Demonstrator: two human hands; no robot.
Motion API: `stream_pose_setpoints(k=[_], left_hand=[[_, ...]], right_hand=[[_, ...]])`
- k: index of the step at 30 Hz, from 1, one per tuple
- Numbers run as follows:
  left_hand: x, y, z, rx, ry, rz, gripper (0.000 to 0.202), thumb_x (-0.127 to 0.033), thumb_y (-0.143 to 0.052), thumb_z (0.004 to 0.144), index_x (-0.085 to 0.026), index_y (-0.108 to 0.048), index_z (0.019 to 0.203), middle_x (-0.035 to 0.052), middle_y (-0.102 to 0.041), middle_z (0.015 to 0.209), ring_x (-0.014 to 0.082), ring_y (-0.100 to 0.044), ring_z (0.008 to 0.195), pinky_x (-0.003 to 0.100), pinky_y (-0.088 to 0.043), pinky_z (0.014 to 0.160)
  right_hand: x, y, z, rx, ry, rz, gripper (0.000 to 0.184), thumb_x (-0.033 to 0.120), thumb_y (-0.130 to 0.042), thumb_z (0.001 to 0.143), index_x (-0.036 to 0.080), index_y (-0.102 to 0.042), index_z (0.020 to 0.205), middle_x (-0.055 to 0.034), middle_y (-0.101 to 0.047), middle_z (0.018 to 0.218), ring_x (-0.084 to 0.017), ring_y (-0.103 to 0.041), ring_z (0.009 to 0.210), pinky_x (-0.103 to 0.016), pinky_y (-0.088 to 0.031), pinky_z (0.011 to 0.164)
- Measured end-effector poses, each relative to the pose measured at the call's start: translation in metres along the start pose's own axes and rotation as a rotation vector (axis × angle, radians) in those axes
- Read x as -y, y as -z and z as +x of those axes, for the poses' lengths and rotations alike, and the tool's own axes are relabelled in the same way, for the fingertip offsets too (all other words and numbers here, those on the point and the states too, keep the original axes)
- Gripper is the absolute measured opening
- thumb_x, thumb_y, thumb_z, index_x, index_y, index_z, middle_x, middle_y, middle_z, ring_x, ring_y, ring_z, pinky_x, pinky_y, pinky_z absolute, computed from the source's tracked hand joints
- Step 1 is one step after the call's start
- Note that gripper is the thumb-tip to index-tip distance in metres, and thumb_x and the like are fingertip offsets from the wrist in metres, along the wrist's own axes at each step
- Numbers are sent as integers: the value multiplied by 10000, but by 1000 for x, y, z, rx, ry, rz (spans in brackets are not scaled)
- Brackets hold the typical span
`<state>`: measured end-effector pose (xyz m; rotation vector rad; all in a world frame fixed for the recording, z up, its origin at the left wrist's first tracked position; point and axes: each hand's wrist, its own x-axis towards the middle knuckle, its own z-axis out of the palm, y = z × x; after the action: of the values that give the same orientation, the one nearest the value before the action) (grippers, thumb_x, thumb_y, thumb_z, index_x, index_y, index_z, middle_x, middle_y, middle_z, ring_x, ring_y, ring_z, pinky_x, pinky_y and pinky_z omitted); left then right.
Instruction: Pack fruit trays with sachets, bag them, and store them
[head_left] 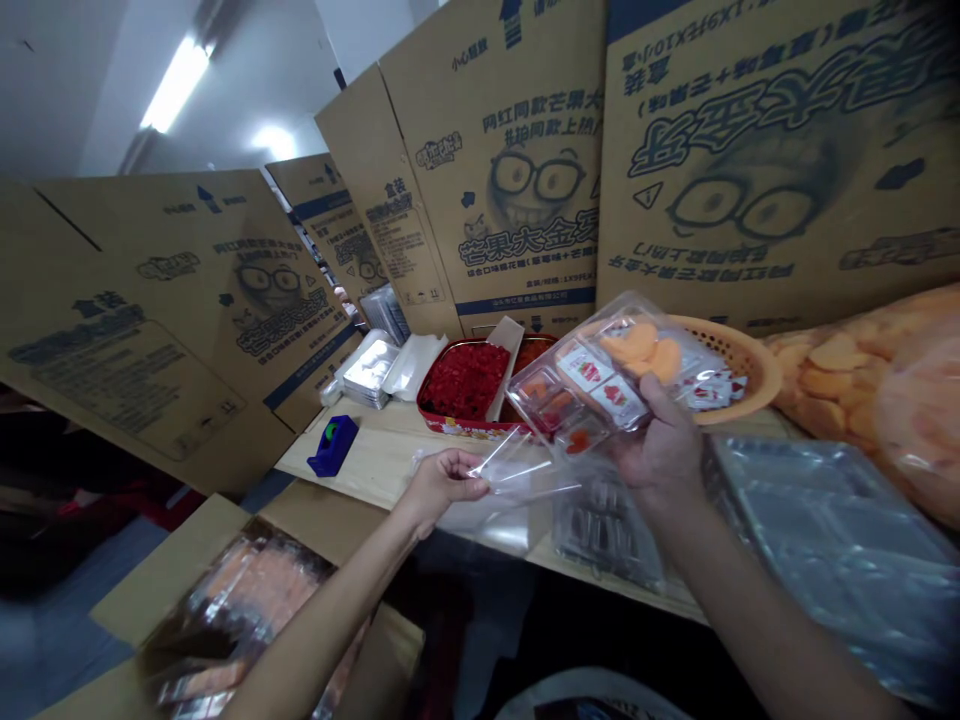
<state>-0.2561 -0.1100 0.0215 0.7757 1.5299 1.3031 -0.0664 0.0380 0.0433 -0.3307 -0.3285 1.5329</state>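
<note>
My right hand (664, 440) grips a clear plastic tray (517, 395), lifted and tilted above the table. Orange gummy-like pieces (641, 348), white printed packets (587, 368) and small red items lie in the tray's compartments. Thumb and fingers of my left hand (446, 485) pinch the edge of a clear plastic bag (517, 470); its open end is close to the tray's lower left corner. Whether tray and bag touch, I cannot tell. Behind them stands a red tin (450, 428) heaped with dark red pieces (465, 380), a cardboard strip (506, 365) stuck into it.
An orange basket (761, 375) of packets stands behind the tray. Right of it are a bag of orange pieces (840, 360) and empty clear trays (840, 500). A blue tape dispenser (332, 446) sits left; below is an open carton (180, 560). Tall cardboard boxes (487, 110) wall the back.
</note>
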Motion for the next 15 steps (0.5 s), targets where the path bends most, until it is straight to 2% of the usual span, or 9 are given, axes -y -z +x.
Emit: stream_pose_setpoints(k=[4, 8, 11, 15], left_hand=[[0, -1, -4, -15, 26, -115, 493, -324, -883, 407, -112, -611, 760, 5, -643, 632, 119, -617, 598, 274, -503, 669], [0, -5, -6, -45, 51, -210, 481, -319, -884, 415, -122, -576, 727, -12, -629, 615, 121, -623, 597, 299, -523, 685], [0, -8, -5, -68, 61, -227, 474, -335, -876, 443, -125, -574, 742, -2, -639, 625, 131, -633, 617, 310, -527, 699], [1, -8, -3, -104, 51, -238, 472, -348, -870, 455, -126, -575, 747, 5, -641, 617, 139, -639, 630, 311, -524, 703]], right_hand=[[-1, 3, -5, 0, 48, -69, 275, 128, -594, 720, 139, -649, 988, -40, -695, 866, -185, -659, 788, -316, -578, 671], [-2, 6, -7, 9, -12, -66, 315, 148, -625, 691, 148, -643, 1006, -45, -698, 898, -185, -660, 777, -310, -575, 652], [-1, 6, -8, 38, -84, -59, 299, 130, -617, 685, 159, -647, 981, -42, -703, 912, -178, -659, 797, -310, -575, 664], [1, 7, -7, 76, -110, -85, 262, 107, -615, 668, 151, -651, 924, -43, -706, 864, -180, -663, 753, -325, -584, 618]])
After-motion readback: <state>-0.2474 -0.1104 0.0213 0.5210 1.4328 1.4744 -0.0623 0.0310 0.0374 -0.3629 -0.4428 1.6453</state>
